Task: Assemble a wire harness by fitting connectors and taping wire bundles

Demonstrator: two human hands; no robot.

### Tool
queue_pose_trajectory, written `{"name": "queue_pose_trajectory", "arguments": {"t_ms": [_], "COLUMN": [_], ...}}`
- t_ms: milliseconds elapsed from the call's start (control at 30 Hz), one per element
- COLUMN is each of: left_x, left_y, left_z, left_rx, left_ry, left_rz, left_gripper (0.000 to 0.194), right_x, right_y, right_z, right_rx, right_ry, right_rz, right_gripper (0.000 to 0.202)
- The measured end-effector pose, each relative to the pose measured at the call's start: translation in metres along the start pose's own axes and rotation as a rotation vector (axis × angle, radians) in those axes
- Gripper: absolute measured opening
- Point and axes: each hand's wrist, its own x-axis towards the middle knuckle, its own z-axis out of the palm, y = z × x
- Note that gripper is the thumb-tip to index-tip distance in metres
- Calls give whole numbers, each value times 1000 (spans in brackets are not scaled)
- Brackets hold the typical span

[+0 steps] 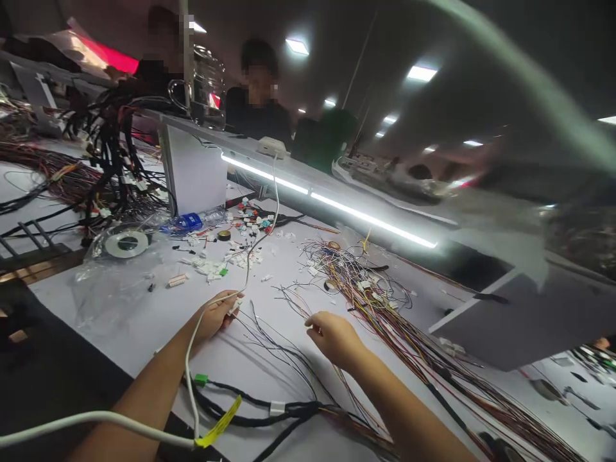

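My left hand (215,316) is closed around a small white connector (235,307), with thin dark wires running from beside it toward the lower right. My right hand (337,339) hovers over the table with thumb and forefinger pinched together; whatever is between them is too small to make out. Loose wire ends (293,298) lie just beyond those fingertips. Below both hands runs a black-taped wire harness (250,414) with a green connector (201,379) on one branch. A white cable (190,366) with a yellow tag (220,423) passes over my left wrist.
White connectors (206,266) lie scattered behind my left hand. A large wire bundle (394,321) stretches along the right. A tape roll in plastic (126,244) and a blue-labelled bottle (190,222) are at left. A lit shelf (337,208) spans the back; people are beyond it.
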Motion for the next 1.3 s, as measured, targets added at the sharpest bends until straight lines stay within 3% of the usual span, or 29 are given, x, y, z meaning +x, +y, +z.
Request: {"name": "queue_pose_trajectory", "arguments": {"t_ms": [133,400,767,1067,1300], "left_x": [3,4,4,2,0], "left_y": [-7,-7,-5,-3,-5], "left_z": [-3,-4,-2,-5,-2], "left_rx": [-24,-26,-162,-294,-293], "left_ry": [-19,3,-18,-3,-53], "left_rz": [-40,-88,-129,-218,-215], "left_gripper": [48,44,40,40,39], "right_x": [30,51,50,56,47], "right_y": [-17,-43,-62,-82,-86], "right_z": [28,52,54,65,65], "right_rx": [249,282,813,596,677], "right_ry": [-32,-132,40,135,223], "right_rz": [13,-40,163,23,10], "right_gripper": [19,19,19,16,14]}}
